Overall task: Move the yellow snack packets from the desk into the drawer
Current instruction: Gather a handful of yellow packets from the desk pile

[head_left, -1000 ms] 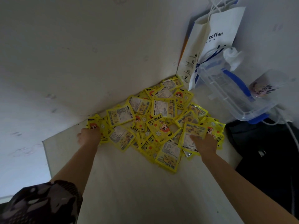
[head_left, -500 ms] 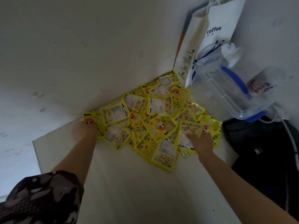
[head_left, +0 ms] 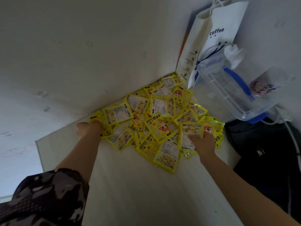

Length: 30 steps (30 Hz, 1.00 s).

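A heap of yellow snack packets [head_left: 156, 126] lies on the white desk [head_left: 138, 185], pushed into the corner against the wall. My left hand [head_left: 88, 129] rests at the heap's left edge, its fingertips tucked under the outermost packets and hidden. My right hand [head_left: 202, 142] is at the heap's right side, thumb pressed on top of a packet [head_left: 190, 132] and fingers beneath it. No drawer shows in this view.
A white paper coffee bag [head_left: 216, 36] stands at the back right against the wall. Beside it a clear plastic box with a blue handle [head_left: 231, 92] and a printed cup [head_left: 263, 85]. A black bag [head_left: 260, 144] and white cables sit right of the desk edge.
My left hand has pushed a little further into the left edge of the heap. My right hand has stayed on the same packet, and the heap has barely shifted.
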### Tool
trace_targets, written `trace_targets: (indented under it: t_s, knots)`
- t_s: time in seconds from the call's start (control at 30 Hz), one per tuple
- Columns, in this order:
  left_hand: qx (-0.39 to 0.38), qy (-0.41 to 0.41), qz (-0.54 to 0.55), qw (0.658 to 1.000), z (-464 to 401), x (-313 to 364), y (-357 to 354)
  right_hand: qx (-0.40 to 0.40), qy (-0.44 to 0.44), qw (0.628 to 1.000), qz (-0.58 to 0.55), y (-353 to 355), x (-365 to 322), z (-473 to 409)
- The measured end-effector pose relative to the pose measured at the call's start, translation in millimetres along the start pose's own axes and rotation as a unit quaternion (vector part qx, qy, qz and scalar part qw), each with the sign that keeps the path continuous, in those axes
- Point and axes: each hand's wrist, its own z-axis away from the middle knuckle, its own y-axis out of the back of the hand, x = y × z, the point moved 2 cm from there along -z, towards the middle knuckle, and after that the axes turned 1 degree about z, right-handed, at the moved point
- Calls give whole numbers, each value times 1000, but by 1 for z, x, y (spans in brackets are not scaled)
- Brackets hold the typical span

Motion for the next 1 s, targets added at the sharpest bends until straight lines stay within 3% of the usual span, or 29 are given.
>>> trace_targets:
  t_s: [0.3, 0.63, 0.8, 1.0]
  knots:
    - [-75, 77, 125, 986, 12, -25, 19, -40, -18, 990, -138, 1, 1, 18]
    - [-223, 164, 324, 905, 47, -82, 38, -121, -155, 954, -226, -6, 28, 59]
    - [-278, 159, 342, 884, 69, -92, 25, -118, -190, 944, -244, -11, 38, 73]
    - [-281, 139, 301, 901, 83, -83, 11, -137, -219, 932, -253, -17, 40, 77]
